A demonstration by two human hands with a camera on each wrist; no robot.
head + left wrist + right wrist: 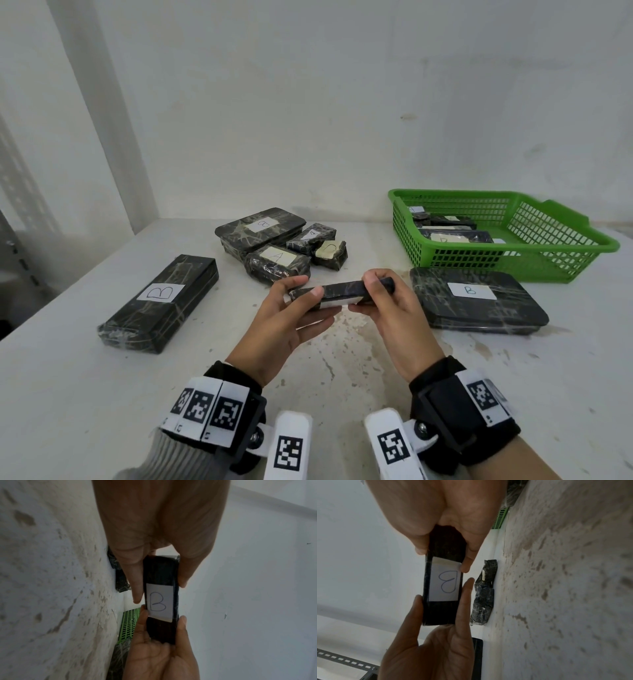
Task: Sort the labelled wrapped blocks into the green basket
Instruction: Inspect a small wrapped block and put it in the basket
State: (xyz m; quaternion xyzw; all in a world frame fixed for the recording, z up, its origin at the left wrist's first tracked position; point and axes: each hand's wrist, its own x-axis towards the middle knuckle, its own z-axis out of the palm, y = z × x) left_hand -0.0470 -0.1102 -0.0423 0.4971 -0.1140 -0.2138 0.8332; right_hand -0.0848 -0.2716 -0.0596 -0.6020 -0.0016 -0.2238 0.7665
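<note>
Both hands hold one wrapped block (pixel 337 291) above the desk (pixel 68 377): left hand (pixel 284 318) pinches its left end, right hand (pixel 387 305) its right, open desk beneath; green basket (pixel 561 253) far right; wrist views alone show its label (pixel 159 600) reads B

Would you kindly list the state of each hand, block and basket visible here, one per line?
Left hand: grips one end of the held block.
Right hand: grips the other end.
Held block: off the table, label reads B in the wrist views.
Green basket: upright, several blocks inside.
Long B block: flat on the table, label up.
Wide B block: flat beside the basket, label up.
A block: on the table, label up.
</note>
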